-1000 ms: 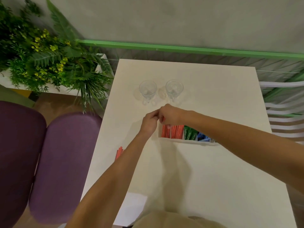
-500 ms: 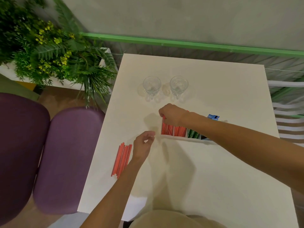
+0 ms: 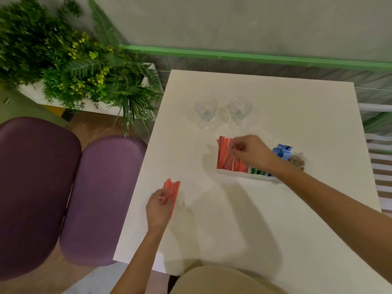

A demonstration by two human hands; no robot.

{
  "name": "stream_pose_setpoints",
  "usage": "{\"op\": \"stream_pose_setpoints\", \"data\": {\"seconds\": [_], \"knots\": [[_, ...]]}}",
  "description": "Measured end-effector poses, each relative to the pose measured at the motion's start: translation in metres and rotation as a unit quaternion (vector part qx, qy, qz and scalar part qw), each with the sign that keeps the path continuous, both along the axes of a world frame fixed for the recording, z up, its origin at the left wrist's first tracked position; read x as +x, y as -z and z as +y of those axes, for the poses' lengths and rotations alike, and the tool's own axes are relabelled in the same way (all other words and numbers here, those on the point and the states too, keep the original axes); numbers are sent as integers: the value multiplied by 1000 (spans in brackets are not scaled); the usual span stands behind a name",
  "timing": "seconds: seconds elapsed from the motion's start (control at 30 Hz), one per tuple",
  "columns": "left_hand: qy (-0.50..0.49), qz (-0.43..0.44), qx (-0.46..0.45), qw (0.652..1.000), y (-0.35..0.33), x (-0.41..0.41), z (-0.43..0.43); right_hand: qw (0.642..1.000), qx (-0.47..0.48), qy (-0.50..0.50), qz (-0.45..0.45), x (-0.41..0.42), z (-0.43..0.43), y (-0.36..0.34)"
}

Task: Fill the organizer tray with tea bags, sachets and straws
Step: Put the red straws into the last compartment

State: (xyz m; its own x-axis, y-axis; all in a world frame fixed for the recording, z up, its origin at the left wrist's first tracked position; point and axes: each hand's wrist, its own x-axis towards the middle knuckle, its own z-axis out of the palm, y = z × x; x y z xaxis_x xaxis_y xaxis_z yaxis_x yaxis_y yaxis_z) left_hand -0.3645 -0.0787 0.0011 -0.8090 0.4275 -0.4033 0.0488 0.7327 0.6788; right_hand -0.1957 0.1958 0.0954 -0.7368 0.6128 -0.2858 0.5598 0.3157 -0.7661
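Head view: the tray (image 3: 231,173) sits mid-table (image 3: 233,225), just this side of two glasses (image 3: 206,109); its left compartment holds the tray straws (image 3: 224,154), packed close and leaning toward the far left, probably so that more can be slid in beside them. The right hand (image 3: 251,152) hovers over that compartment with fingers bent down among the straw tops; whether it pinches one or only steadies the bundle I cannot tell, as the fingertips are blurred. Green sachets (image 3: 257,171) stand in the next compartment, half hidden under the right wrist; blue sachets (image 3: 282,150) rise beyond it; a brown heap (image 3: 298,161) at the far right end is too blurred to name, perhaps tea bags.

The loose straws (image 3: 172,190) lie flat near the table's left edge, well apart from the tray, all pointing away from the person; the left hand (image 3: 159,205) has its fingers closed about their near ends, a grip that would let the lot be lifted in one go. The straws are thin, red-and-white striped and even in length; being light and round, they may roll or fan out if held slackly. The straw compartment looks nearly full, so this pile seems to be the last of them.
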Motion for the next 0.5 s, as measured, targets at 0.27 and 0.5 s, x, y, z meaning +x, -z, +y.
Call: {"op": "stream_pose_setpoints", "data": {"seconds": [0.27, 0.5], "knots": [[163, 111, -206, 958, 15, -7, -5, 984, -141, -46, -96, 52, -76, 64], [242, 131, -204, 939, 15, 1, 8, 960, -213, -53, -172, 68, -115, 98]]}}
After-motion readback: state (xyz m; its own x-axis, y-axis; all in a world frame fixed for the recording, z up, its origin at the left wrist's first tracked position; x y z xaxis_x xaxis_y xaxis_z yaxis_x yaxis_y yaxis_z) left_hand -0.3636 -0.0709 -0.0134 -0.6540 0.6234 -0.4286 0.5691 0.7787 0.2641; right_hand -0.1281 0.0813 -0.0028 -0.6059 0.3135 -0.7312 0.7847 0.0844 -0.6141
